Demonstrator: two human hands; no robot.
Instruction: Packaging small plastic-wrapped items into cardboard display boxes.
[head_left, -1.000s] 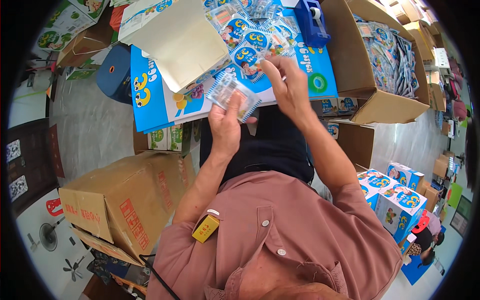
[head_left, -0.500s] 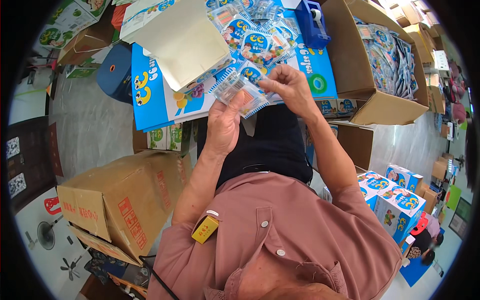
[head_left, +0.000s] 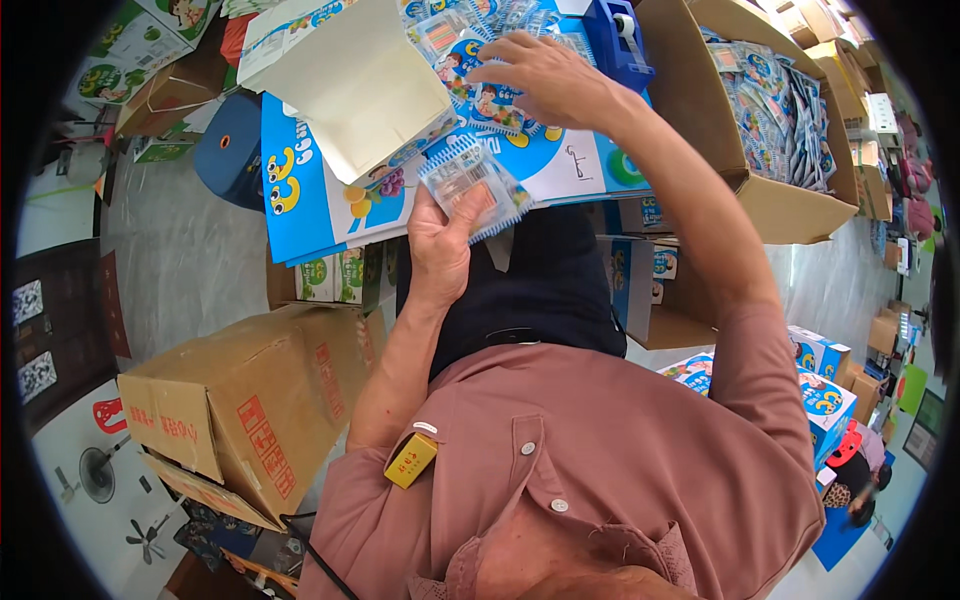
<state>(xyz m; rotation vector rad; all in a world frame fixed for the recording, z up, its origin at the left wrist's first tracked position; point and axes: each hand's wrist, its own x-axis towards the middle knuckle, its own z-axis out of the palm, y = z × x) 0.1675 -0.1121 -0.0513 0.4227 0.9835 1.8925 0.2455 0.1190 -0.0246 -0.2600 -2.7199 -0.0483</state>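
Note:
Near the table's front edge, my left hand (head_left: 440, 245) is closed on a small stack of clear printed sachets (head_left: 472, 187), thumb on top. My right hand (head_left: 555, 82) reaches out over a pile of similar sachets (head_left: 442, 38), its fingers apart and partly covering them. Whether its fingertips touch a sachet, I cannot tell. To the left of the pile lies an open white carton (head_left: 365, 85), its pale inside showing. Under all this are blue printed cardboard sheets (head_left: 285, 225).
A blue tape dispenser (head_left: 620, 50) stands at the table's far right, with a green tape roll (head_left: 626, 168) nearer. Right of the table, a large cardboard box (head_left: 690, 120) holds many sachets. A closed brown box (head_left: 250, 400) sits at lower left; a blue stool (head_left: 225, 150) stands left.
My right hand has left the held sachets and moved up and away over the pile, opening its fingers. My left hand stays nearly in place, keeping hold of the sachets.

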